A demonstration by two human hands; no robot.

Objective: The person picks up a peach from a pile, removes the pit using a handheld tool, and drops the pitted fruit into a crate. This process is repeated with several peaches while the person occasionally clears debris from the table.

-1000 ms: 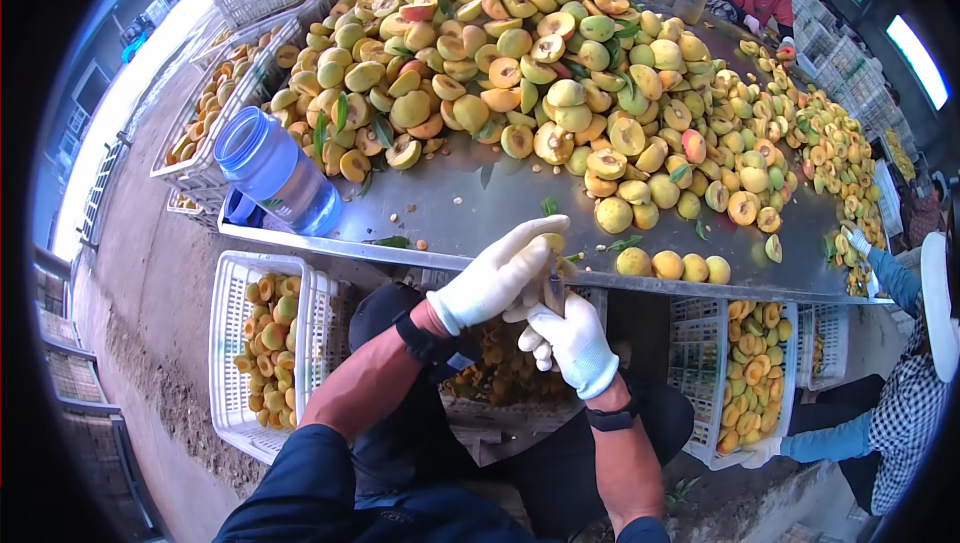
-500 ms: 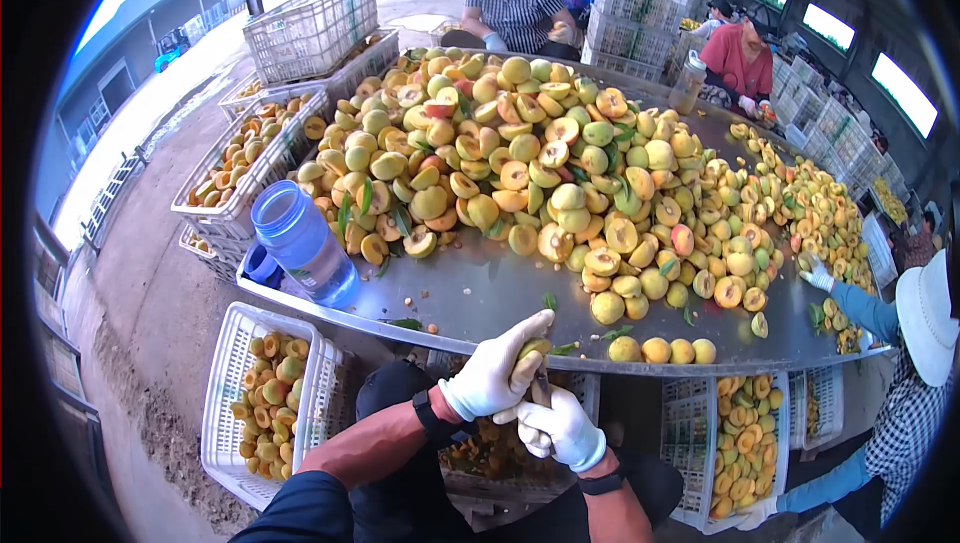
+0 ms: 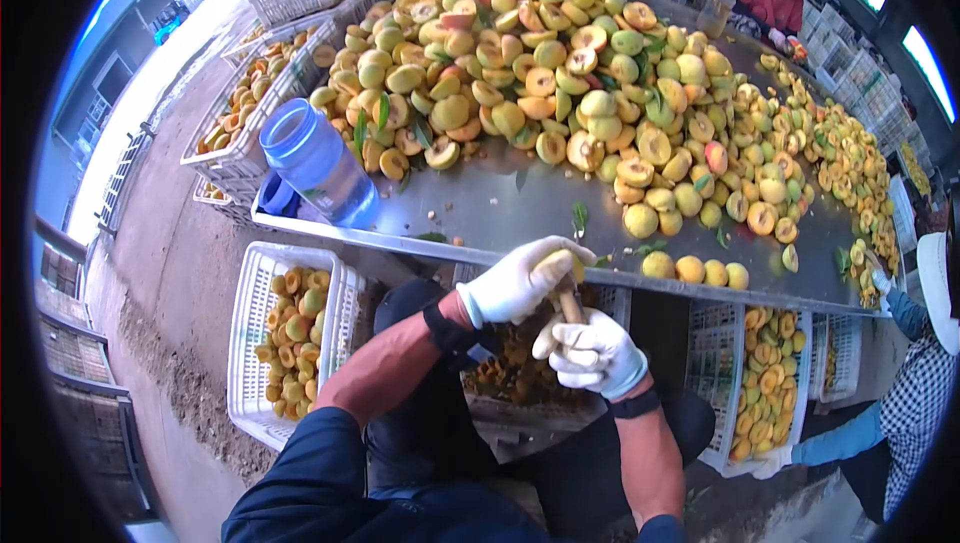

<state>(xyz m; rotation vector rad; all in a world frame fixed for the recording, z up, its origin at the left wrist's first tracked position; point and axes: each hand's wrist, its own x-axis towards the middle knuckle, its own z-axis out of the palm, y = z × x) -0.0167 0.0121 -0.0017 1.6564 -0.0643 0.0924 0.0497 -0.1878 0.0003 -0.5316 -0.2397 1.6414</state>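
Note:
My left hand (image 3: 512, 285), in a white glove, is closed around a yellow peach (image 3: 575, 266) just in front of the table edge. Only a small part of that fruit shows between the fingers. In my gloved right hand (image 3: 597, 351), just below and to the right, is a short tool with a light wooden handle (image 3: 570, 303). Its upper end meets the peach, and its working end is hidden. Beyond my hands, a big heap of whole and halved peaches (image 3: 530, 73) covers much of the metal table (image 3: 480, 198).
A blue plastic jar (image 3: 318, 163) stands at the table's left edge. White crates of peaches flank my legs: one left (image 3: 240, 343), one right (image 3: 803, 383). Several whole peaches (image 3: 690, 269) line the front edge. A co-worker in a white hat (image 3: 935, 288) reaches in from the right.
The view has tilted down, so the table sits higher in the picture. My hands have shifted slightly right, and more of the wooden handle shows between them.

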